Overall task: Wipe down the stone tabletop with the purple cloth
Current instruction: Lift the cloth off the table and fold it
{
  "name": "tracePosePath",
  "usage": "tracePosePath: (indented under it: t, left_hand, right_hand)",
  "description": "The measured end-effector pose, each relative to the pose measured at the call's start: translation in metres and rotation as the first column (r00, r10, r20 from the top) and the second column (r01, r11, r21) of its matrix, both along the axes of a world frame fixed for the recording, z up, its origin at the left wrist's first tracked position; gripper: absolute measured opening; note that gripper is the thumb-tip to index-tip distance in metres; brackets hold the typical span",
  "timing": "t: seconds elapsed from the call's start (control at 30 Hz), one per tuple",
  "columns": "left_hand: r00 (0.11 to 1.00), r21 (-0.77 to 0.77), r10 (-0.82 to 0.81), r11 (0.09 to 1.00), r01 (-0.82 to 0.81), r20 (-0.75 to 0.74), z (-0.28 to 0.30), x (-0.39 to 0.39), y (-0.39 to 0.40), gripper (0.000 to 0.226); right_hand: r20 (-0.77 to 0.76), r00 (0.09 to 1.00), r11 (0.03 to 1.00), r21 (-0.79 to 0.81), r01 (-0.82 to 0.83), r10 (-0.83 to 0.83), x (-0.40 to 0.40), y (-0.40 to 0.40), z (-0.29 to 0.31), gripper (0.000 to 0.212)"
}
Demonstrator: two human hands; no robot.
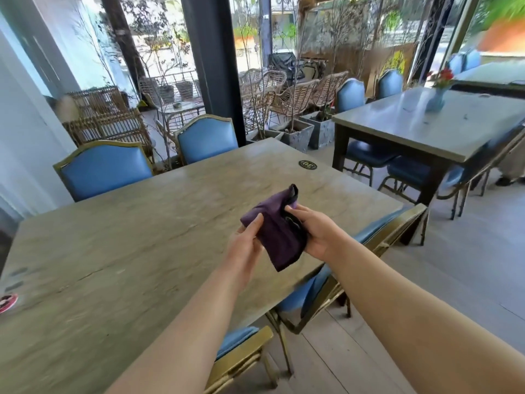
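Both hands hold the purple cloth (279,228) in the air above the near right part of the stone tabletop (136,231); the cloth does not touch the stone. Cloth is folded into a thick pad with a dark edge showing along its upper right side. Left hand (245,245) grasps the cloth's left edge, thumb on top, fingers hidden beneath. Right hand (315,231) grips the right edge, fingers curled around the fold, thumb pressed on the upper surface. Both forearms bare, reaching in from the lower frame. Tabletop is beige-grey with veining; a round dark disc (307,164) lies near its far right corner and a red-and-white round sticker (7,302) sits at the left edge. Blue padded chairs with gold frames stand at the far side (105,169) and along the right side (377,237). A second table (426,132) stands well apart to the right, carrying a blue vase (434,100) with red flowers. Picture is blurred toward the edges.
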State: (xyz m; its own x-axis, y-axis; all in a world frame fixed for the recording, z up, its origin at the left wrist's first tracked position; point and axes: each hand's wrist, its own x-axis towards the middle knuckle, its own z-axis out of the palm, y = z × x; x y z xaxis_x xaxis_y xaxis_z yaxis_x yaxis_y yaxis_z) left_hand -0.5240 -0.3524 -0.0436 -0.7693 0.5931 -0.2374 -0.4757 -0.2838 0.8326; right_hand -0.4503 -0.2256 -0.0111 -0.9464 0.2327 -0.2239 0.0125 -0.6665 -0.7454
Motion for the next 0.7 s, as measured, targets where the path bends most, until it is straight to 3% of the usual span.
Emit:
tracePosePath:
  t: [0.13,0.33,0.47,0.7]
  left_hand:
    - [0.98,-0.11,0.127,0.983,-0.145,-0.153,0.008,0.0,0.03,0.023]
    - [0.91,-0.37,0.109,0.889,-0.269,-0.399,0.017,0.01,0.093,0.013]
    - [0.938,-0.39,0.1,0.891,-0.232,-0.331,0.024,0.019,0.143,0.014]
    - [0.986,-0.38,0.076,0.916,-0.128,-0.149,0.018,0.034,0.206,0.029]
  right_hand:
    - [0.117,0.992,0.995,0.091,0.033,-0.043,-0.001,0.038,0.004,0.019]
    - [0.269,0.963,0.967,0.252,-0.044,-0.026,0.003,0.113,0.017,0.025]
    - [0.277,0.958,0.858,0.471,-0.202,0.074,0.017,0.159,0.029,0.011]
    - [0.371,0.927,0.768,0.609,-0.196,-0.057,0.02,0.246,0.02,0.024]
